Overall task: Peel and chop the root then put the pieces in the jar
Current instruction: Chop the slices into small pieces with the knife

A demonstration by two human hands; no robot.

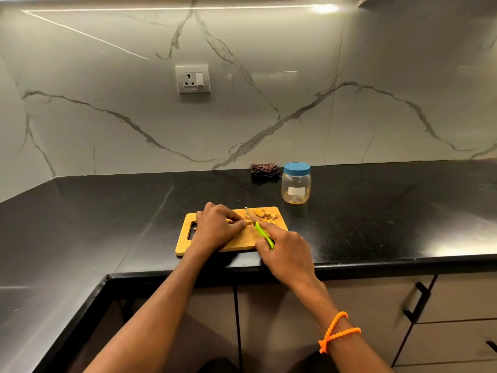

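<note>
On the black polished stone countertop point(376, 227), close to its front edge, lies a rectangular light wooden cutting board point(279, 224) with a slot handle cut into its left end. Over the middle of that board the left hand point(216, 228) lies knuckles up, its fingers curled down and its fingertips pinning a small yellow-orange piece of root point(231, 221) against the wood. Just to its right, the right hand point(285, 250) is wrapped around the bright green handle of a small kitchen knife point(259, 226), forefinger stretched along the top of the handle; the short steel blade points away from the person and sits beside the left fingertips, at the pinned piece. Whether the edge touches the root cannot be told. A little heap of yellow cut pieces point(265, 213) sits at the far right corner of the board, beyond the blade. Further back and to the right, well apart from the board, stands a clear round plastic jar point(296, 185) with a blue screw lid on top, a white label on its side and something yellowish at its bottom. Just left of the jar, against the wall, lies a folded dark brown cloth point(263, 170). An orange beaded band point(337, 331) circles the right wrist. A white wall socket point(192, 79) is set in the veined marble backsplash.
</note>
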